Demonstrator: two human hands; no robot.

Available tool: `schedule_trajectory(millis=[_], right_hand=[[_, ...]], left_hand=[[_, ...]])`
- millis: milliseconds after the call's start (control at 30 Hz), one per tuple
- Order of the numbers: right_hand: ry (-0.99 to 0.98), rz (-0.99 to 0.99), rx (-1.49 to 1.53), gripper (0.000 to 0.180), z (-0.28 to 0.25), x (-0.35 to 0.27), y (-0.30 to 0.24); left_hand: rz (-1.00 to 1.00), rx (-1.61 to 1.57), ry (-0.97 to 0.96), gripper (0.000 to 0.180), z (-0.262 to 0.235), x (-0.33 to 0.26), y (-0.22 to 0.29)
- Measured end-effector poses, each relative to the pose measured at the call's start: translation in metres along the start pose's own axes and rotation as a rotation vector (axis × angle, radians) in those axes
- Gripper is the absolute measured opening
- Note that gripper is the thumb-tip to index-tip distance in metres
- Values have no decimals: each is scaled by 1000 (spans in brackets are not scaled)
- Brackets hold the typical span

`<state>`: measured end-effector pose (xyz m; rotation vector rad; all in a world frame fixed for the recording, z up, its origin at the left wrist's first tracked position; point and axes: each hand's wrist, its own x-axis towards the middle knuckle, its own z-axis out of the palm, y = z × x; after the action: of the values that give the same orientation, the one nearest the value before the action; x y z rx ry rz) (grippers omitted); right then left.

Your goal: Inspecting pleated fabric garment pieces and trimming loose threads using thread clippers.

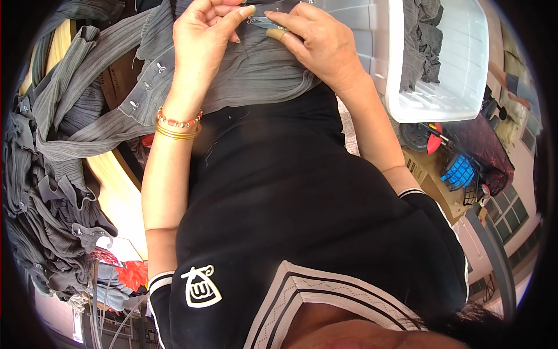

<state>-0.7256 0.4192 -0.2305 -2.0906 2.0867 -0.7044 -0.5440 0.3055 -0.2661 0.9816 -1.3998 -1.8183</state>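
Observation:
A grey ribbed garment (244, 75) lies across my lap, with small metal hooks (161, 67) fixed along its dark strip. My left hand (203, 38) is over it, thumb and fingers pinched together; what they hold is too small to make out. From the right, my right hand (328, 46) grips small thread snips (263, 23), their blades pointing toward the left fingertips beside a metal fastener on the cloth. A tan cover (276, 34) sits on one right finger. The handles of the snips are mostly hidden by the hand.
A translucent white plastic bin (394, 87) stands at the right with crumpled grey garments (429, 49) inside. More grey garments (52, 215) are heaped at the left, over a pale wooden edge (110, 180). Beyond the bin are a cardboard box (427, 174) and a blue item (458, 171).

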Motion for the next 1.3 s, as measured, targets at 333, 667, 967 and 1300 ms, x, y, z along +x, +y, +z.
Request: schedule_trajectory(millis=[333,667,967,1300], right_hand=[[-12,-3,37,22,-3,1,0],[231,443,949,29,-13,-27,24],[209,551,927,30,-15,-35,22],[221,545,888,32,-11,-42,27]], left_hand=[[3,30,-5,15,2,-1,2],[380,611,-21,15,30,-5,24],[589,1228,-75,22,56,6,25],[705,1333,-30,14,55,9,12]])
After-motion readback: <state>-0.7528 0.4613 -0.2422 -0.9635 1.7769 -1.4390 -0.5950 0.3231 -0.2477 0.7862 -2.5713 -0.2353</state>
